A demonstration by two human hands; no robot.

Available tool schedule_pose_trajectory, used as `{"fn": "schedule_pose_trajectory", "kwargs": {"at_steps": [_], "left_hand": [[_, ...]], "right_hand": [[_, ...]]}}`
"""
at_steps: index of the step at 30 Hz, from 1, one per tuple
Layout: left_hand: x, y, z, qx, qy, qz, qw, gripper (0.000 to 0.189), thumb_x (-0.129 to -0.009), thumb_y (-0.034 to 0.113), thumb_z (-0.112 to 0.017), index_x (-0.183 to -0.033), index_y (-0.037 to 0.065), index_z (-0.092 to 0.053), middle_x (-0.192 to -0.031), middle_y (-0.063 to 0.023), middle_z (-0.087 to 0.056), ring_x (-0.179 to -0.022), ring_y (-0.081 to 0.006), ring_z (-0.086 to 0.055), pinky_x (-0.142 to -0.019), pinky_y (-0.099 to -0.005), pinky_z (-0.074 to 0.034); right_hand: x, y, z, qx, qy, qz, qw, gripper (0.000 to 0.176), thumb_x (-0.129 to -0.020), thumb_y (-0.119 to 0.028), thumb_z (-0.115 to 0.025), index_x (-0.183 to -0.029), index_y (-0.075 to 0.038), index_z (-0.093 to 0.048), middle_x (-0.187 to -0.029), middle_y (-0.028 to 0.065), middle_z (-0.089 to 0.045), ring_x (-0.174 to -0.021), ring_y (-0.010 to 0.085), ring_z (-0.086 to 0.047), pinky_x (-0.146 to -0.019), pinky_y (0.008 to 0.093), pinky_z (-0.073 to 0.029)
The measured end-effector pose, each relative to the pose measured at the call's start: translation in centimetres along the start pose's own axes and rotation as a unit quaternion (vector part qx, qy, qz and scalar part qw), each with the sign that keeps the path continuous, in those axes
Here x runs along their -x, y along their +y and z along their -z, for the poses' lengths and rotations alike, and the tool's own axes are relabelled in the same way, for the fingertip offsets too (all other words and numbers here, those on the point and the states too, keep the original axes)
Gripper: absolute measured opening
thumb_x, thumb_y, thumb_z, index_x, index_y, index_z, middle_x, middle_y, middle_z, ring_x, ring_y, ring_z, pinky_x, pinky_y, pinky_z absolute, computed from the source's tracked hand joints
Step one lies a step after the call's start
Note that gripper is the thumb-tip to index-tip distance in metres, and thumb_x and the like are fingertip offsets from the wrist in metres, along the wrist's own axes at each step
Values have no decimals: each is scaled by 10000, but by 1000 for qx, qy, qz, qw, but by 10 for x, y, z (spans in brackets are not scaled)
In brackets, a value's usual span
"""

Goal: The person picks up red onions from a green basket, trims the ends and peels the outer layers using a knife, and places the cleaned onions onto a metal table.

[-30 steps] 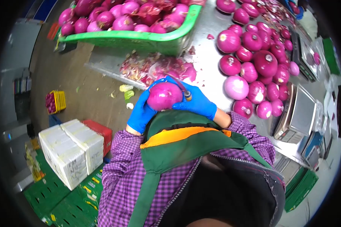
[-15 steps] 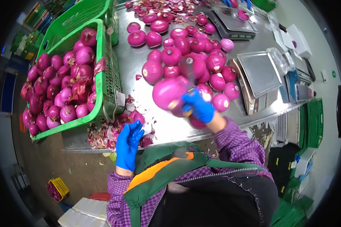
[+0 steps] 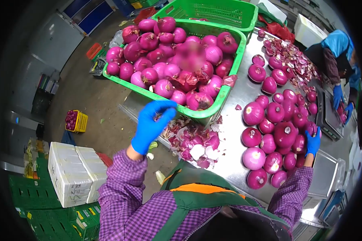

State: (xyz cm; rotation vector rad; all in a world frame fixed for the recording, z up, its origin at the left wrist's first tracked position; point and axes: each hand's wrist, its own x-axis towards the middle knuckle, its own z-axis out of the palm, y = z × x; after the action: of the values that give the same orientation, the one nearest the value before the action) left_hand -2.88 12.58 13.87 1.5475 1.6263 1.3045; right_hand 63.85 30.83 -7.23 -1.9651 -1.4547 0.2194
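My left hand (image 3: pixel 150 125), in a blue glove, is raised near the front edge of a green crate (image 3: pixel 169 102) full of red onions (image 3: pixel 149 75). Its fingers are apart and nothing is in them. On the metal table (image 3: pixel 229 132), my right hand (image 3: pixel 312 141), also gloved in blue, rests at the right side of a group of peeled onions (image 3: pixel 284 134). An onion is partly visible beside its fingertips; whether the hand grips it cannot be made out. Peelings (image 3: pixel 195 140) lie between the crate and my apron.
A person in blue (image 3: pixel 338 52) works at the far right beside a scale (image 3: pixel 330 116). Another green crate (image 3: pixel 213 12) stands behind the full one. White foam boxes (image 3: pixel 70 172) and a yellow basket (image 3: pixel 81 122) are at the left.
The view has swung left toward the crate. My left hand has risen from the peelings to the crate's edge. My right hand has moved to the far side of the onion group.
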Motion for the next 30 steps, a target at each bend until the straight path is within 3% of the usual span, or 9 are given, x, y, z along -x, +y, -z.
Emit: {"fn": "schedule_pose_trajectory", "kwargs": {"at_steps": [4, 7, 12, 19, 22, 24, 27, 28, 30], "left_hand": [[-59, -43, 40, -113, 91, -33, 989, 246, -829, 127, -702, -1039, 10, -653, -944, -44, -663, -840, -96, -613, -737, -261, -502], [-107, -49, 43, -212, 22, -76, 974, 366, -798, 207, -727, -1104, 35, -624, -1024, -87, -649, -905, -173, -630, -767, -304, -510], [-192, -53, -24, -196, -124, -80, 970, 594, -812, 421, -684, -1233, 24, -555, -1188, -184, -599, -1078, -310, -591, -919, -380, -470], [-264, -77, -114, -331, -103, 28, 937, 1025, -608, 691, -711, -1303, -12, -439, -1233, -250, -560, -1139, -361, -564, -961, -429, -448], [-266, -77, -115, -315, -98, 47, 943, 1042, -601, 699, -707, -1309, -13, -431, -1253, -270, -539, -1162, -365, -546, -976, -430, -437], [-262, -78, -112, -289, -70, 39, 954, 970, -626, 613, -752, -1305, -2, -432, -1259, -235, -545, -1163, -347, -549, -972, -412, -446], [-251, -58, -101, 61, -10, 13, 998, 719, -724, 285, -788, -1295, 23, -438, -1214, -141, -550, -1081, -269, -582, -886, -362, -499], [-241, -38, -89, 58, -7, 11, 998, 719, -724, 285, -788, -1295, 23, -438, -1214, -141, -550, -1081, -269, -582, -886, -362, -499], [-209, -7, -56, 355, -127, 94, 921, 633, -801, 196, -719, -1331, 42, -410, -1297, -137, -496, -1137, -283, -555, -914, -394, -507]], "right_hand": [[3, 3, -4, 49, -17, 31, 998, 769, -774, -265, -741, -1420, -97, -361, -1361, 185, -489, -1215, 316, -514, -975, 389, -413], [27, -50, 11, 93, -3, 14, 996, 692, -808, -208, -718, -1407, -103, -386, -1312, 151, -546, -1166, 291, -560, -946, 372, -437], [80, -121, 1, -152, 17, 42, 987, 237, -850, -124, -686, -1068, -32, -666, -1013, 79, -687, -922, 142, -619, -834, 311, -482], [171, -226, -10, -294, -102, 7, 950, 178, -836, -84, -689, -999, -17, -671, -920, 34, -672, -823, 107, -603, -781, 270, -495], [194, -245, -34, -341, -133, 9, 931, 192, -835, -74, -687, -1017, -16, -666, -941, 39, -674, -801, 104, -606, -745, 261, -502], [204, -264, -43, -379, -156, 3, 912, 196, -836, -69, -684, -1024, -15, -664, -950, 44, -676, -798, 98, -608, -715, 250, -506], [214, -301, -35, -420, -249, -43, 872, 276, -834, -37, -672, -1107, -21, -637, -1002, 60, -675, -876, 73, -622, -608, 199, -491], [213, -315, -30, -422, -251, -41, 870, 276, -834, -37, -672, -1107, -21, -637, -1002, 60, -675, -876, 73, -622, -608, 199, -491], [212, -342, -22, -474, -299, -54, 826, 360, -830, -23, -666, -1184, -25, -596, -1039, 60, -667, -852, 65, -617, -615, 190, -490]]}}
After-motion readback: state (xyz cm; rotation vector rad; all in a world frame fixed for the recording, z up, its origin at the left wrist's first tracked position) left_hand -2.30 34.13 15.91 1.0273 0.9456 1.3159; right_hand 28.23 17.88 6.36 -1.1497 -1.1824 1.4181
